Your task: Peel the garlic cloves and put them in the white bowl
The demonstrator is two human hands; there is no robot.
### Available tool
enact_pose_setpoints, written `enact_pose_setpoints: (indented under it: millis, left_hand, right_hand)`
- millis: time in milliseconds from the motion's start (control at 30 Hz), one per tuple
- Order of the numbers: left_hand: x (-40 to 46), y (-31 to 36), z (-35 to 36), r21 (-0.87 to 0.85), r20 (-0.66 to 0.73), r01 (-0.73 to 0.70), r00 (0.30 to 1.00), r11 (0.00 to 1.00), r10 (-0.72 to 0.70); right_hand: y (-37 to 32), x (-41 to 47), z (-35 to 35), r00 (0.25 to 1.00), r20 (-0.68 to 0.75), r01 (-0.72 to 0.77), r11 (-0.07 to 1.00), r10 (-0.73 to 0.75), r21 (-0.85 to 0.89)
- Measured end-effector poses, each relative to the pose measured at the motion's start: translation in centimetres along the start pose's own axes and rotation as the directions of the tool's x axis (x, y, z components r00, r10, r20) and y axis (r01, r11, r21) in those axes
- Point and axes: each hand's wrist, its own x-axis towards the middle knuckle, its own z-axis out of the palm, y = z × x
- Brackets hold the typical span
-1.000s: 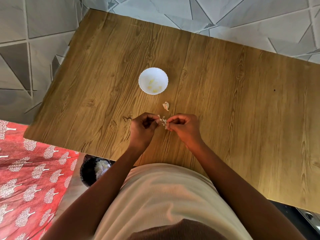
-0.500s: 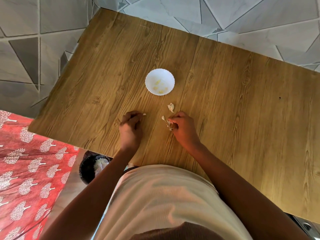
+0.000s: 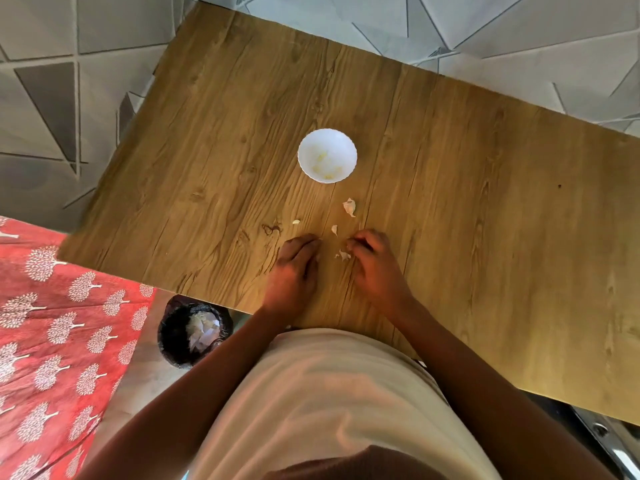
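Note:
The white bowl (image 3: pixel 305 147) stands on the wooden table (image 3: pixel 485 202) and holds several pale peeled garlic pieces (image 3: pixel 325 166). A garlic clove in its skin (image 3: pixel 349 206) lies just in front of the bowl. Two small skin scraps (image 3: pixel 296 222) (image 3: pixel 334 229) lie nearer to me. My right hand (image 3: pixel 375 268) has its fingers curled and pinches a partly skinned garlic clove (image 3: pixel 344 255), which peeks out at the fingertips. My left hand (image 3: pixel 294 271) rests beside it, fingers loosely bent onto the table, with nothing seen in it.
A black bin (image 3: pixel 173 336) with garlic skins inside stands on the floor under the table's near-left edge. A red cloth with white tree prints (image 3: pixel 52 341) lies to the left. Grey tiled floor surrounds the table.
My left hand pulled away to the left, left a skin scrap on the table, then came back beside my right hand. My right hand kept hold of the clove.

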Motion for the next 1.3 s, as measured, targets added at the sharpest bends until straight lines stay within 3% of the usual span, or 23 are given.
enact_pose_setpoints:
  millis: [100,333,467,567,667,733,800,867,933,1000,1067,1133,1233,1300]
  left_hand:
    - [0.2,-0.4,-0.4,-0.045,-0.004,0.010,1.000,0.999,-0.011]
    - [0.1,-0.4,-1.2,-0.089,0.022,0.019,1.000,0.996,-0.017]
    - [0.1,0.1,-1.2,-0.104,-0.008,0.043,0.999,0.994,-0.044]
    - [0.1,0.4,-1.0,-0.111,-0.054,0.058,0.996,0.992,-0.065]
    - [-0.1,1.8,-0.6,-0.203,-0.128,0.192,0.967,0.960,-0.220]
    - [-0.6,3.0,0.0,-0.333,-0.132,0.320,0.916,0.887,-0.380]
    - [-0.9,3.9,1.0,-0.555,-0.074,0.402,0.848,0.728,-0.525]
    - [-0.8,4.9,1.8,-0.788,-0.013,0.383,0.772,0.481,-0.635]
    - [-0.3,6.0,2.0,-0.927,0.058,0.301,0.708,0.226,-0.704]
    - [0.3,6.8,2.2,-0.973,0.128,0.228,0.678,0.042,-0.724]
    - [0.9,7.3,2.4,-0.980,0.148,0.200,0.673,-0.015,-0.725]
    - [1.1,7.3,2.8,-0.986,0.127,0.166,0.663,-0.020,-0.738]
    - [1.0,7.2,2.9,-0.990,0.128,0.129,0.664,-0.056,-0.737]
    - [0.7,7.1,2.5,-0.988,0.142,0.140,0.683,-0.062,-0.717]
  right_hand:
    - [-0.8,0.1,0.6,0.995,-0.051,-0.089,0.995,0.086,-0.053]
    - [-3.3,-2.0,2.4,1.000,-0.012,-0.020,0.992,0.018,-0.123]
    - [-3.0,-1.9,2.2,0.994,-0.055,-0.103,0.989,0.098,-0.105]
    - [-2.2,-2.2,2.2,0.991,-0.027,0.124,0.965,-0.134,-0.229]
    - [-1.6,-1.9,1.5,0.960,0.008,0.270,0.914,-0.281,-0.303]
    - [-1.5,-1.9,1.0,0.934,0.063,0.354,0.895,-0.351,-0.271]
    - [-0.6,-1.6,0.8,0.938,0.080,0.344,0.932,-0.337,-0.116]
    - [-0.2,-1.3,-0.3,0.983,0.048,0.164,0.970,-0.175,0.179]
    - [0.0,-0.7,-1.7,0.998,0.060,-0.045,0.877,0.019,0.478]
    - [0.1,-0.3,-3.0,0.992,0.079,-0.125,0.770,0.097,0.626]
    - [0.4,-0.1,-3.8,0.991,0.058,-0.127,0.763,0.117,0.634]
    - [1.0,0.1,-3.8,0.995,0.009,-0.084,0.832,0.094,0.548]
    - [1.8,0.4,-2.9,0.996,-0.077,0.062,0.932,-0.037,0.358]
    - [1.9,0.2,-2.1,0.991,-0.048,0.133,0.954,-0.124,0.269]
